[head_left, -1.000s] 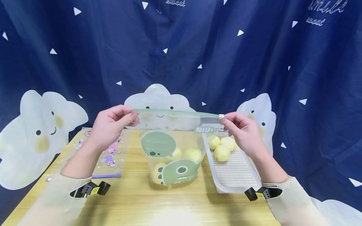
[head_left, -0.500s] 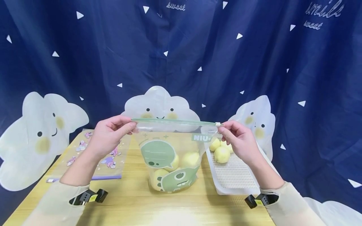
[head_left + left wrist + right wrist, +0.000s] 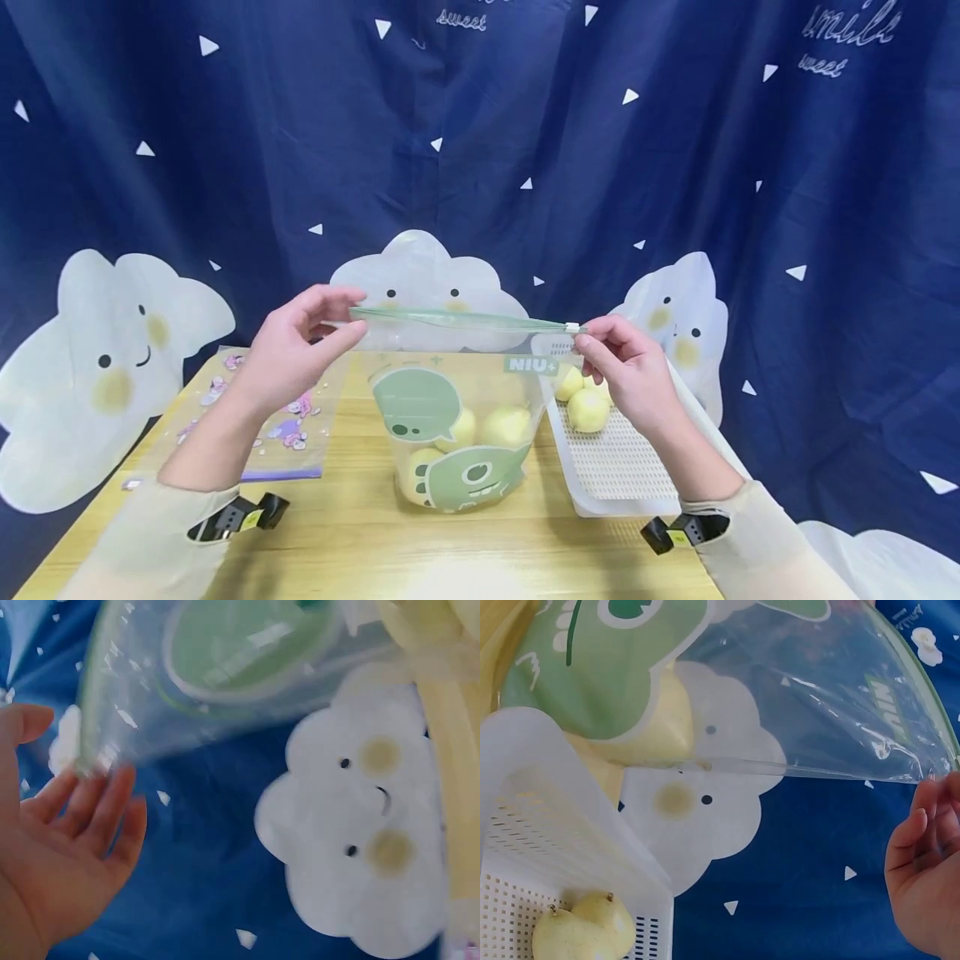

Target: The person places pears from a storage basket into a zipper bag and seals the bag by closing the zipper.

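Pinching the bag (image 3: 417,406) beside its slider (image 3: 572,327): right grip (image 3: 630,367); left grip (image 3: 297,340) relaxed, opposite end.

A curtained-off indoor spot, homely in look: a dark blue curtain (image 3: 487,100) printed with smiling white clouds (image 3: 420,265), triangles (image 3: 630,97) and the word "sweet" (image 3: 461,20) hangs behind a wood-grain surface (image 3: 352,525). Whether it is a home cannot be told.
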Tool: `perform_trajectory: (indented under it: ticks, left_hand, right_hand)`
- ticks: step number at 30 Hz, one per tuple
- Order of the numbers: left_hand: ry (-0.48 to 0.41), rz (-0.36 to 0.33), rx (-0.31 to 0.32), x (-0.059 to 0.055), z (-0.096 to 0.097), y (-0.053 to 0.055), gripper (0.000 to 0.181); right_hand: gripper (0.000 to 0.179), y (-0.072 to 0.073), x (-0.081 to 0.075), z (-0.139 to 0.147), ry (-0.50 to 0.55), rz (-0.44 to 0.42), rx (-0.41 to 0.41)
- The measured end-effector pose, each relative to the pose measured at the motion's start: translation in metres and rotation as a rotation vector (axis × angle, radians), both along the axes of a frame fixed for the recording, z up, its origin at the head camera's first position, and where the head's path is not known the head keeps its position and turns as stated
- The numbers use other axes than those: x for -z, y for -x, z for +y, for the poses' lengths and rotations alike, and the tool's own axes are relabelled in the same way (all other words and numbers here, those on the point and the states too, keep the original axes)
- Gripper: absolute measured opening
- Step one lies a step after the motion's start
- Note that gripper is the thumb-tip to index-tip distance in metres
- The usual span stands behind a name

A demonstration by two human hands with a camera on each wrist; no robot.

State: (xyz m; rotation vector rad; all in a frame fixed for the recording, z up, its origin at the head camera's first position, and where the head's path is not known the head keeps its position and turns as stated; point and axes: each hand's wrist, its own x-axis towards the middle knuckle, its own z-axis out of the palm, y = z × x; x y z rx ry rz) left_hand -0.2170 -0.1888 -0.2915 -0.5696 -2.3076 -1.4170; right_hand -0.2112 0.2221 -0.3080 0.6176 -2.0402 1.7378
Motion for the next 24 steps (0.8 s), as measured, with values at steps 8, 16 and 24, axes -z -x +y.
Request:
perform_trajectory:
  ticks: [8,16,24]
  left_hand:
    - [0.122,0.416,0.080,-0.033,0.078,0.004,0.032]
    - [0.323,0.381,0.231,-0.049,0.155,0.014,0.026]
    - [0.418,0.354,0.190,-0.047,0.177,0.018,0.020]
  right_hand:
    - [0.006,0.003,-0.001,-0.006,-0.007,0.032,-0.006]
    - [0.010,0.005,-0.001,-0.008,-0.011,0.047,-0.003]
    - [0.010,0.006,-0.002,-0.010,-0.026,0.065,-0.016]
